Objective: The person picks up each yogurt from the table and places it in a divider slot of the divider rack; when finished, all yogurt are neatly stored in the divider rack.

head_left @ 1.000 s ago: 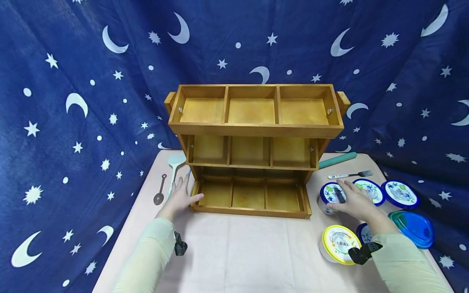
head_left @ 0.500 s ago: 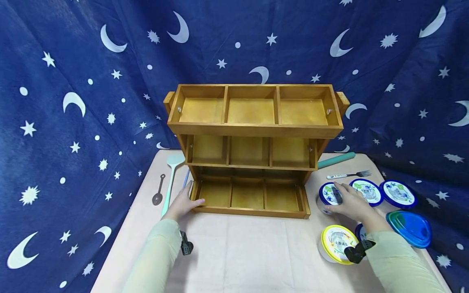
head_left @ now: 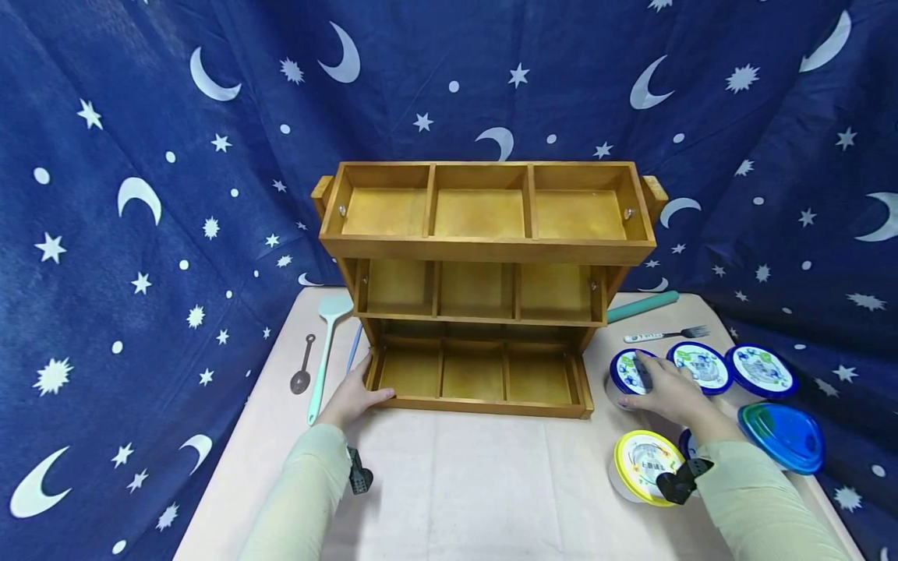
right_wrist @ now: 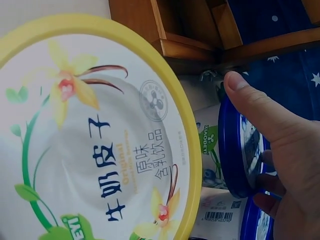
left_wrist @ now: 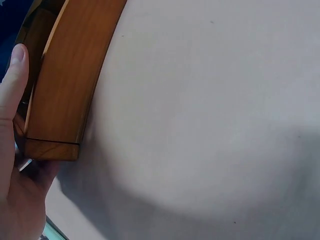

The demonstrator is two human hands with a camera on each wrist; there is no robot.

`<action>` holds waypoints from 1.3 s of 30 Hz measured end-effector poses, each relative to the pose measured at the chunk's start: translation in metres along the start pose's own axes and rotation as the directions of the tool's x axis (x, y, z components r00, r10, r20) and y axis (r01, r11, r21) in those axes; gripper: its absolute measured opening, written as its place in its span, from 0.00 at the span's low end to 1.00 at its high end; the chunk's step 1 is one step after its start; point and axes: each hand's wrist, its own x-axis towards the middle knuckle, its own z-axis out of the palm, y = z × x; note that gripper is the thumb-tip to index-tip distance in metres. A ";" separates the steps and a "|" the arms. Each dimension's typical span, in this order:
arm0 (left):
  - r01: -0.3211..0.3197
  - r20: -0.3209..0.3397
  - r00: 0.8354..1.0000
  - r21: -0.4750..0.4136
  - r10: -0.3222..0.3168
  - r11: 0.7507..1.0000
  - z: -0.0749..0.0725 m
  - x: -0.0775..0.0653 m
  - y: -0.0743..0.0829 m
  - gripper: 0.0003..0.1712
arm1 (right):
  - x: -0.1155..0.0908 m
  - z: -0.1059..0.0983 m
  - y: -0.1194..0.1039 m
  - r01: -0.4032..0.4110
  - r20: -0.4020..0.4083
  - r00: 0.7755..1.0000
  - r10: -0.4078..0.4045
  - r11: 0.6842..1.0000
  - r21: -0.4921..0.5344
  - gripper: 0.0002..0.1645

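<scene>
A tiered wooden storage box [head_left: 484, 405] with open compartments stands mid-table. My left hand [head_left: 351, 396] grips its lower left front corner. In the left wrist view the thumb lies over the inner side and the fingers pass outside the wall [left_wrist: 60, 80]. Over at the right, my right hand [head_left: 669, 387] rests over a blue-lidded tub [head_left: 623, 366], fingers relaxed on the lid. A dark patch shows on that lid beside the fingers; what it is I cannot tell. In the right wrist view the thumb extends past the rim of the blue-lidded tub [right_wrist: 232, 145].
A yellow-lidded tub [head_left: 645, 463] stands nearer me, with more blue-lidded tubs [head_left: 761, 370] and a blue container [head_left: 782, 436] at right. A fork [head_left: 666, 335] and green roll [head_left: 641, 306] lie behind. Left of the box are a turner [head_left: 324, 366] and a spoon [head_left: 302, 378].
My left hand has moved down and slightly right onto the box's front corner, its thumb lowering over the edge. My right hand has shifted slightly left over the tub. The box stays put.
</scene>
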 end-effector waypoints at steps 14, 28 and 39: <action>0.056 0.004 0.998 0.010 -0.057 0.998 0.005 -0.003 -0.003 0.58 | 0.004 0.006 0.004 0.011 -0.054 0.998 -0.009 0.999 0.034 0.73; 0.069 0.006 0.998 -0.043 -0.069 0.997 0.008 -0.002 -0.007 0.58 | 0.010 0.003 0.009 -0.016 -0.040 0.999 0.016 1.000 -0.007 0.68; 0.081 0.002 0.997 -0.056 -0.081 0.995 0.008 -0.004 -0.003 0.57 | 0.008 0.009 0.012 -0.018 -0.041 0.999 0.019 1.000 0.008 0.72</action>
